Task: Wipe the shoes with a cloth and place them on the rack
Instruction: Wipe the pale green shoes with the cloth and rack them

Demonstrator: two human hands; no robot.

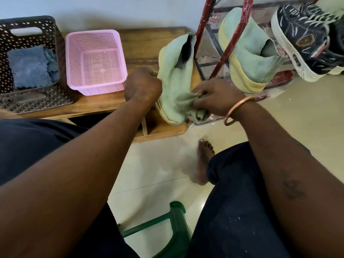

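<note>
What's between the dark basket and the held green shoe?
A pink basket on the wooden bench, then the left hand gripping the shoe, per the head view.

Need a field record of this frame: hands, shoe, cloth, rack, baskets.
left hand: grips the green shoe by its sole edge
right hand: holds a bunched cloth against the shoe near its toe end
shoe position: over the wooden bench, not on the rack
on rack: matching green shoe, dark sneaker
brown basket: blue cloths inside
pink basket: beside the brown one
stage: wiping; placement not yet done
</note>
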